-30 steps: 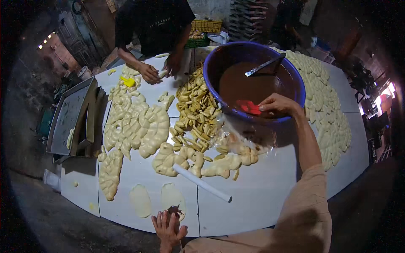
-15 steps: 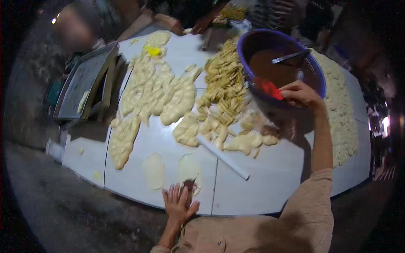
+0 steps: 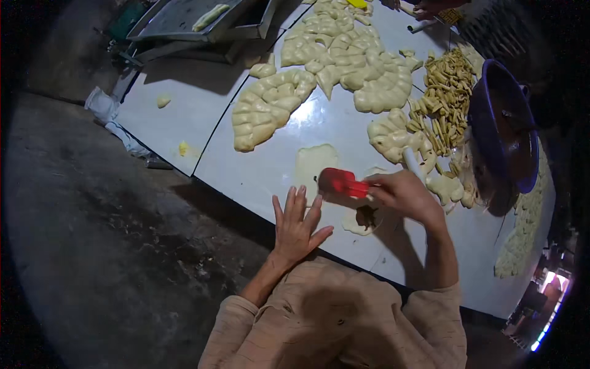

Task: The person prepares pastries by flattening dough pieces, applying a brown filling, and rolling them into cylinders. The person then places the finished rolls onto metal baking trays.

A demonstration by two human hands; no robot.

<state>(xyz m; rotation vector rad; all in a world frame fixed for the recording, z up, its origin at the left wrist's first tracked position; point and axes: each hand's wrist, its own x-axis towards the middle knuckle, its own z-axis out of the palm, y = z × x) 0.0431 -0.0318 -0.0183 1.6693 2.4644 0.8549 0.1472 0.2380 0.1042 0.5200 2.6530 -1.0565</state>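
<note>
My right hand grips a red spatula, held low over the near edge of the white table. Just below it lies a flat round of pale dough with a dark brown dollop of filling in its middle. My left hand rests flat, fingers spread, on the table edge to the left of that round. A second flat dough round lies bare just beyond the spatula.
A purple basin of brown filling sits at the right. Piles of shaped pale dough pieces and fried strips cover the middle. A white rolling pin lies near my right hand. Metal trays stand at far left.
My right hand came away from the purple basin and carried the red spatula down to the near dough round. The view swung left and downward. My left hand stayed at the table edge.
</note>
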